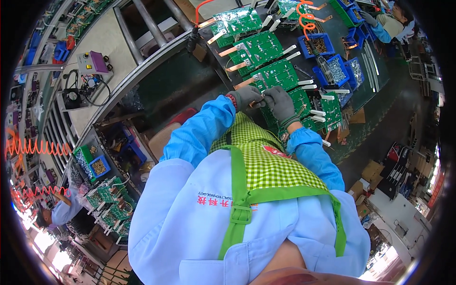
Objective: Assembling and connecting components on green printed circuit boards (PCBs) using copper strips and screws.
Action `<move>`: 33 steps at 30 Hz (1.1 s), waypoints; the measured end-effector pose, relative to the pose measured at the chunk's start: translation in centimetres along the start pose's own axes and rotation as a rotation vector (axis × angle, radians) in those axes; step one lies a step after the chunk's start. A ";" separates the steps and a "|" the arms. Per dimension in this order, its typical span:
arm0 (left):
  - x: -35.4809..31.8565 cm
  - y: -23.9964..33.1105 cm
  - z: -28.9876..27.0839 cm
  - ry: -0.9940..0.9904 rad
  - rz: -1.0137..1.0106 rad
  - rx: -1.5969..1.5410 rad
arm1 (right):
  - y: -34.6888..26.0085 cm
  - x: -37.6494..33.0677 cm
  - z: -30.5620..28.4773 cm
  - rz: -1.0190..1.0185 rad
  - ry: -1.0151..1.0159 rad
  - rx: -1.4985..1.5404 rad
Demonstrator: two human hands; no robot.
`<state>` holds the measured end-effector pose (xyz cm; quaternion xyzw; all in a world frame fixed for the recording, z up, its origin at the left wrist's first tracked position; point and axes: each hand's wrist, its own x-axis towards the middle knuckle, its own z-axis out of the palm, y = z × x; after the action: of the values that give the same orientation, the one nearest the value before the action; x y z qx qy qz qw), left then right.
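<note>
My left hand (246,97), in a grey glove, has its fingers bent in a pinch. My right hand (280,102), gloved likewise, meets it with its fingertips pressed together. Something small, partly copper-coloured, shows between the fingertips, too small to name. Both hands are over the near-left edge of a row of green circuit boards (277,74). Copper strips (236,67) stick out of the boards' left side, and white posts (307,82) line their right side. The part of the board under my hands is hidden.
Right of the boards stand blue bins of brass-coloured parts (319,46) and of silver screws (336,71). A power screwdriver (326,69) hangs there on an orange coiled cord (305,19). At left, a control box (93,63) sits by metal rollers. Other people work at far right and far left.
</note>
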<state>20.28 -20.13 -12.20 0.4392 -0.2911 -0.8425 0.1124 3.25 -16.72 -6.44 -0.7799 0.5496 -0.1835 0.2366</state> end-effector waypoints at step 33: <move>1.5 -1.3 -0.6 -0.033 0.085 0.010 | 0.4 -0.3 0.5 0.050 0.062 0.097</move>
<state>19.97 -20.01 -14.26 0.4130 -0.3156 -0.8426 0.1411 3.14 -16.49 -7.04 -0.7475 0.5663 -0.2280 0.2616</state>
